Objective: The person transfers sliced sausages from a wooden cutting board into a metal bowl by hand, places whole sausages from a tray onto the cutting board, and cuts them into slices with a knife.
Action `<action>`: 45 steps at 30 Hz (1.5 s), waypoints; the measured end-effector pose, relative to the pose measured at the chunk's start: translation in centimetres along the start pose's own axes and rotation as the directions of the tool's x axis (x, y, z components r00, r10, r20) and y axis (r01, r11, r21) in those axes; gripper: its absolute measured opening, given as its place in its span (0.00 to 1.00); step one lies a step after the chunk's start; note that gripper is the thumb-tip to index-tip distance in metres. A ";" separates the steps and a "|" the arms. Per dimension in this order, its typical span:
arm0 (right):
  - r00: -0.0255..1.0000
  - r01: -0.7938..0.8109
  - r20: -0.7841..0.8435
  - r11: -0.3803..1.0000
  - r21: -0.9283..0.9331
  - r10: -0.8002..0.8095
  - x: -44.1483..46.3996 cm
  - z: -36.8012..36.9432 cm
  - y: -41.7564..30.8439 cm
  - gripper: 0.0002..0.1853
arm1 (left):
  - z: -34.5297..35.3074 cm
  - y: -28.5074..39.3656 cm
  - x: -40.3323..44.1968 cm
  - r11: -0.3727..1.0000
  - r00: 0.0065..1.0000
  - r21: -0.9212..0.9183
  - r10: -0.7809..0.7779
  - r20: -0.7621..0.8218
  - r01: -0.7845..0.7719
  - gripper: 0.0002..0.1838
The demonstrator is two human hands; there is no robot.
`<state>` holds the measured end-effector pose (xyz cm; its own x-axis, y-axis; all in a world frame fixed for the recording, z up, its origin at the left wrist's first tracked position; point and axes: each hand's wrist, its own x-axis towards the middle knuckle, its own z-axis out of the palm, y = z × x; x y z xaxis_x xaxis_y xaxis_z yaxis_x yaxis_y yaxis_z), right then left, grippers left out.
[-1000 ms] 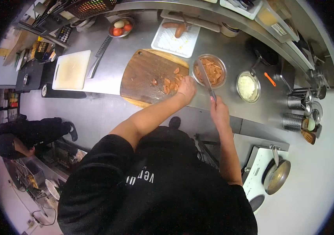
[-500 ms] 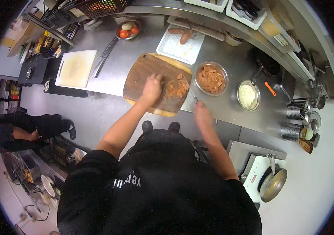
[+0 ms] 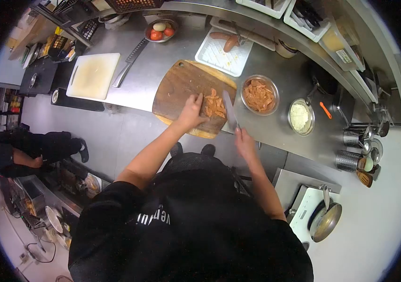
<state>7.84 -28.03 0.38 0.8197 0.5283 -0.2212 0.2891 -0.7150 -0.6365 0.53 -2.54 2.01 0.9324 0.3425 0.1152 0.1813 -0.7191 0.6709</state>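
Observation:
On the brown wooden cutting board (image 3: 177, 87) lies a small pile of reddish-orange sliced sausage (image 3: 214, 104). My left hand (image 3: 192, 113) rests at the pile's left side, thumb apart from the fingers, touching the near slices. My right hand (image 3: 244, 142) is closed round the handle of a kitchen knife (image 3: 230, 110). Its blade stands along the right side of the pile, near the board's right edge. Just right of the board, a clear bowl (image 3: 276, 97) holds more of the same slices.
A white tray (image 3: 202, 56) with whole sausages and tongs stands behind the board. A bowl of chopped white food (image 3: 299, 116) sits at right. At left are a large knife (image 3: 123, 74), a white cutting board (image 3: 94, 75) and tomatoes (image 3: 156, 35). Another person (image 3: 36, 150) is at far left.
My left hand has come down against the left side of the slices, its thumb now spread. The knife blade has turned its flat side into view beside the pile. The slices sit closer together.

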 end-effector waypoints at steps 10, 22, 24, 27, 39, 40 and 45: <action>0.940 -0.300 0.272 0.880 0.367 0.206 1.7 1.0 -5.0 0.22 | 3.7 0.2 4.6 0.994 0.983 0.078 -0.086 0.161 0.074 0.53; 0.939 -0.344 0.172 0.803 0.486 0.298 3.4 -8.5 -4.7 0.23 | 3.7 9.0 12.3 0.974 0.990 -0.226 0.029 0.139 0.003 0.38; 0.976 -0.168 -0.105 0.965 0.201 0.192 3.9 -10.6 -4.0 0.22 | 3.8 10.3 13.3 0.967 0.984 -0.257 0.043 0.174 0.003 0.38; 0.971 -0.141 -0.226 0.952 -0.272 0.079 3.4 -13.3 -4.6 0.22 | 4.6 8.7 13.0 0.989 0.944 -0.081 0.142 0.299 -0.123 0.32; 0.987 -0.085 -0.141 0.996 -0.005 0.084 0.5 -7.4 -3.7 0.20 | 0.6 -0.1 2.1 0.967 0.973 0.118 0.219 0.066 -0.226 0.36; 0.987 -0.082 -0.139 0.997 -0.004 0.080 0.2 -5.8 -2.9 0.20 | 1.3 -0.2 2.6 0.976 0.979 0.089 0.193 0.064 -0.198 0.36; 0.998 -0.058 0.006 0.986 0.155 0.058 0.3 0.9 1.3 0.22 | 3.0 -0.3 4.1 0.985 0.986 0.039 0.169 -0.003 -0.169 0.26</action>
<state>8.03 -28.39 -1.21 0.8321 0.4890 -0.2618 0.1609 -0.6645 -0.7298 5.19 -2.74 0.08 0.9488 0.2177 0.2288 0.0335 -0.7898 0.6125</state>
